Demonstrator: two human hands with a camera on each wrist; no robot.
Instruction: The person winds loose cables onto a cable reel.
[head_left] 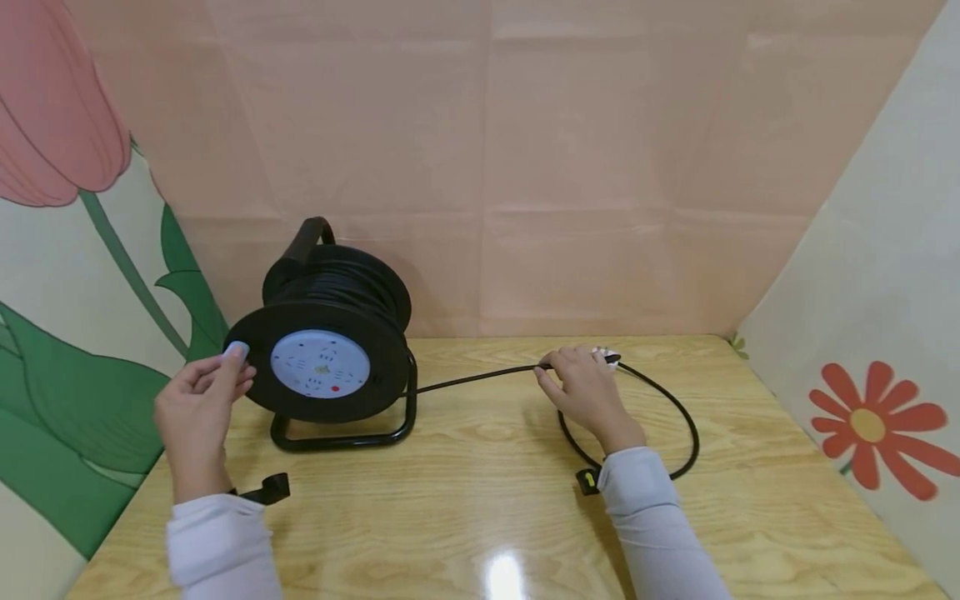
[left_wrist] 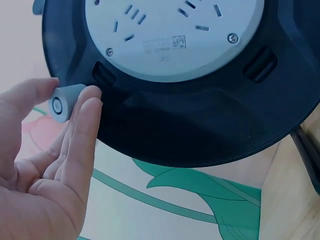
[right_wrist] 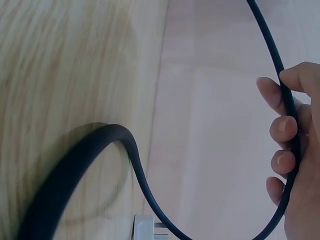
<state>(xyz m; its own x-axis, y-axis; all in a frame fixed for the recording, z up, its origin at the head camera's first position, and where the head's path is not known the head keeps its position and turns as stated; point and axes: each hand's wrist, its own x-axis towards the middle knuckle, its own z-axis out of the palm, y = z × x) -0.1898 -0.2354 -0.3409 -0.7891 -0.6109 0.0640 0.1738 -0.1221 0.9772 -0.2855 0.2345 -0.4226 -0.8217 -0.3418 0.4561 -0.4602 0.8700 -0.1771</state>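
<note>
A black cable reel [head_left: 322,333] stands on its tubular frame at the left of the table, cable wound round its drum and a pale socket panel [head_left: 321,364] on its front. My left hand [head_left: 201,408] pinches the light grey crank knob [left_wrist: 67,102] at the reel's rim between thumb and fingers. The black cable [head_left: 480,377] runs from the reel to my right hand [head_left: 588,392], whose fingers curl round it. Past that hand the cable bends in a loop [head_left: 693,433]. In the right wrist view, a white plug [right_wrist: 144,227] with metal prongs shows at the bottom edge.
The wooden table [head_left: 450,500] meets a pink backdrop [head_left: 525,167] behind the reel. Printed flower panels flank it, with a tulip [head_left: 52,108] left and a red flower [head_left: 870,425] right. A carrying handle [head_left: 306,242] tops the reel.
</note>
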